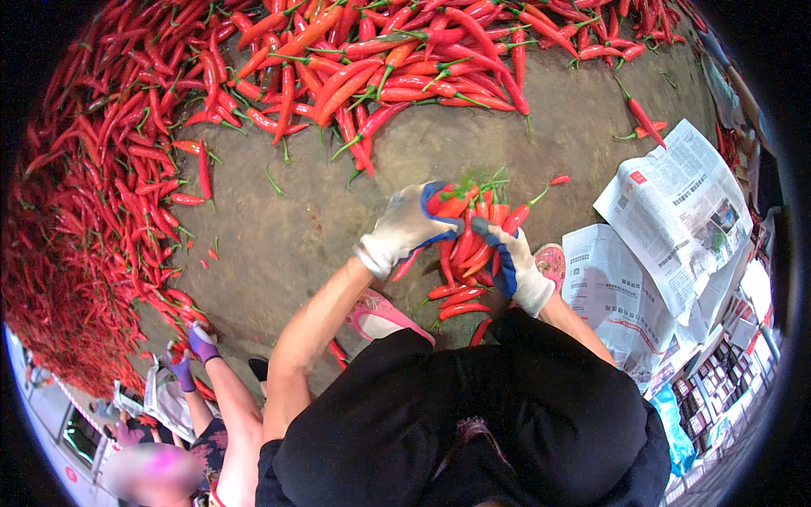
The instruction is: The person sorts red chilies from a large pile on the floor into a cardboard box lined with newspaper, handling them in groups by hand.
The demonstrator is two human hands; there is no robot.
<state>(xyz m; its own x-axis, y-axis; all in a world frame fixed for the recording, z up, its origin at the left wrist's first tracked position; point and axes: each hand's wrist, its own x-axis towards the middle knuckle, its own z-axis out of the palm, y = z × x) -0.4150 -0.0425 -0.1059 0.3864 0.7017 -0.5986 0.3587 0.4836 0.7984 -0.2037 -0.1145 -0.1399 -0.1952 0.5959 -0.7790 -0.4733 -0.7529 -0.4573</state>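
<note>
White work gloves with blue coating cover both my hands. My left hand [412, 218] is closed around several red chili peppers [453, 206] whose green stems point away from me; they are slightly blurred. Against a bunch of red chilies [469, 244] on the floor lies my right hand [510, 253], its fingers curled over the bunch's right side. Whether it grips them firmly is hard to see. A few more chilies [462, 309] lie between my feet, below the bunch. One pink shoe [386, 317] shows by my left forearm, the other [550, 263] beside my right wrist.
A large heap of red chilies [405, 70] spreads across the far side and down the left. Newspaper sheets [678, 215] lie at the right on the brown floor [272, 234]. At lower left, a co-worker's purple-gloved hands [203, 342] handle chilies. Stacked crates [716, 386] stand at lower right.
</note>
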